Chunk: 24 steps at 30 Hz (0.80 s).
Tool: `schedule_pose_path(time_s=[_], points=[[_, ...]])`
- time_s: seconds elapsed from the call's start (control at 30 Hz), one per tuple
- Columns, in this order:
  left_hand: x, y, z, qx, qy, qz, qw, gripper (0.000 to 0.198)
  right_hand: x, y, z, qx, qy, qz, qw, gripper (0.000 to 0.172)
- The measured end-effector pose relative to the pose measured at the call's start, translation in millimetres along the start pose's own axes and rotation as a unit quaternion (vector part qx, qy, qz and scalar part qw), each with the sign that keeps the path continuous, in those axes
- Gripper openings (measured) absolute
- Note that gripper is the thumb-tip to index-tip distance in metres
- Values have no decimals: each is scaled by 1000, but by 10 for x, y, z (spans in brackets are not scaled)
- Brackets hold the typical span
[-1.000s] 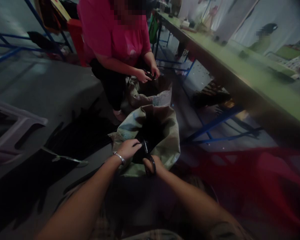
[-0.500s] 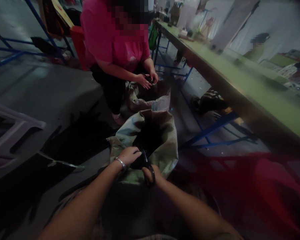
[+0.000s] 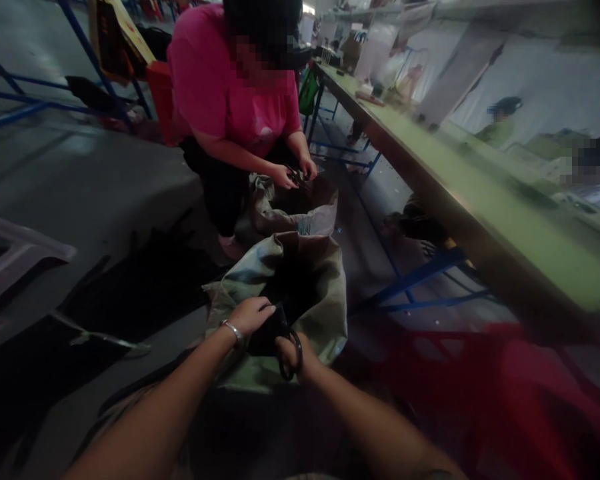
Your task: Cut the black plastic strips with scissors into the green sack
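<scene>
My right hand [image 3: 297, 353] is closed on the black-handled scissors [image 3: 291, 357] over the near rim of an open sack [image 3: 330, 320]. To its left, my left hand [image 3: 253, 315], with a silver bracelet at the wrist, has its fingers pinched at dark material inside the sack. The exact piece between those fingers is too dark to make out. The scissor blades sit close to the left fingertips and blend into the dark contents.
A person in a pink shirt [image 3: 200, 80] works with both hands over a second sack [image 3: 320, 220]. A long green-topped table [image 3: 480, 180] runs along the right. Dark strips [image 3: 145, 287] lie on the floor near a pale stool [image 3: 25, 250]; something red [image 3: 530, 393] is at lower right.
Both my hands and the near sack appear slightly lower and further left as the view shifts. The scissor blade, earlier visible as a bright line, now looks dark.
</scene>
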<state>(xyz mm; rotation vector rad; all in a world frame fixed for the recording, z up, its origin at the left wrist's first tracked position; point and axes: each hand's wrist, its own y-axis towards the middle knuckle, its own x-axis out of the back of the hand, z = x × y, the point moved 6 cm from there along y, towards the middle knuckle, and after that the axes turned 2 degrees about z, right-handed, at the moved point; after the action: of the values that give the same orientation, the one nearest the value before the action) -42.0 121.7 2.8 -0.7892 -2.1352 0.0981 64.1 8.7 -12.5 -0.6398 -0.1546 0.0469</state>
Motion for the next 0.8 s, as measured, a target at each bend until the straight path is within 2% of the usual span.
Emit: schedule_pose_path(time_s=[0.23, 0.43, 0.57, 0.73, 0.8], points=[[1, 63, -63, 7, -40, -19, 999, 36, 121, 77, -38, -29, -30, -16, 999, 24], [100, 16, -102, 26, -157, -61, 985, 37, 305, 110, 44, 75, -116, -40, 990, 30], [112, -3, -102, 56, -259, -63, 962, 36, 315, 52, 108, 87, -146, 0, 985, 30], [128, -21, -151, 39, -332, -55, 941, 32, 322, -10, 196, 86, -129, 83, 984, 25], [130, -30, -157, 40, -358, -43, 932, 32, 357, 0, 214, 101, -145, 96, 980, 22]])
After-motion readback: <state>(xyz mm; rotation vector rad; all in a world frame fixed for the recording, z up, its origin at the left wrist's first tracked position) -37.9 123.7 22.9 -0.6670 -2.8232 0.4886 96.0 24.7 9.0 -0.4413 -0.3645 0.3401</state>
